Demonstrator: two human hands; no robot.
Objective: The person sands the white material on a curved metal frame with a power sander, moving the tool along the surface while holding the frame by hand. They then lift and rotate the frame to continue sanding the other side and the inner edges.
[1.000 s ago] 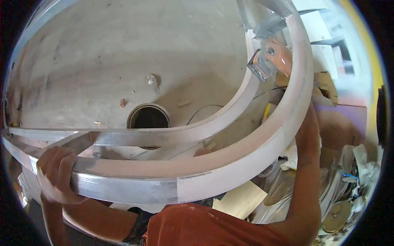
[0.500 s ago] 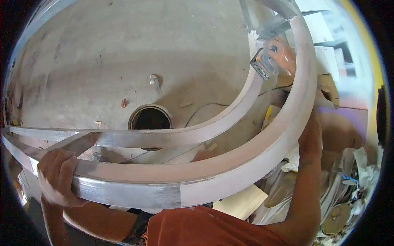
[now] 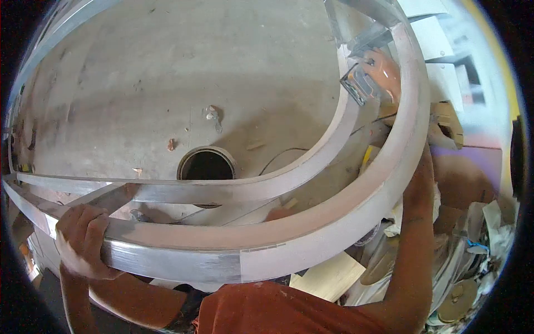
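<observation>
A large curved metal frame stretches across the view, with bare shiny metal at the left and a pale pinkish-grey coating along the bend. My left hand is closed over its near outer rail, beside a cross-piece. At the upper right, my right hand reaches past the outer rail and grips a corded electric sander. The sander's flat, metal-edged pad lies against the inner rail. Part of the tool is hidden by my fingers.
A round, dark-mouthed bucket stands behind the near rails. A black cord runs over the dusty concrete floor, among small scraps. Crumpled plastic sheeting, a pale board and cardboard lie at the right.
The view has shifted slightly, so the bucket and floor scraps appear a little lower and farther right. Both hands keep their grips, and the sander is at nearly the same spot.
</observation>
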